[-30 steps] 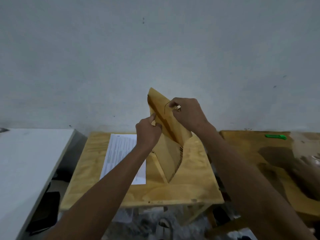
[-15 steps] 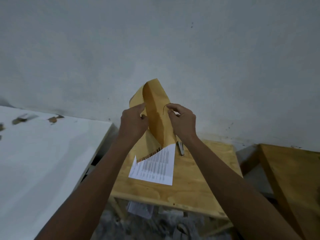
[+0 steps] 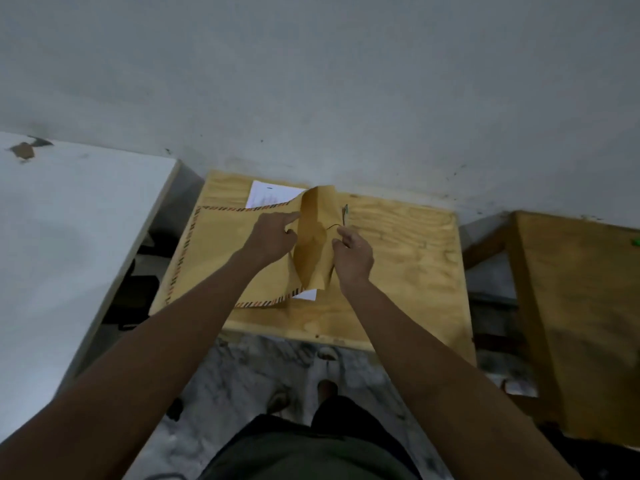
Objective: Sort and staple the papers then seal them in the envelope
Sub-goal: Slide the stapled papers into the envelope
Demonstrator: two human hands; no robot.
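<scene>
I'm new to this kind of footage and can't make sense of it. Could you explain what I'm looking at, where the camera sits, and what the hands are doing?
There is no machine here: a person wears a camera on the head, looking down at their own two bare arms. On the wooden table lies a large brown envelope with a striped border, over white printed papers. The left hand rests straight fingers on the raised flap. The right hand pinches the flap's edge, near a thin dark string. A small metal thing beside the flap may be the stapler; it is too small to tell.
</scene>
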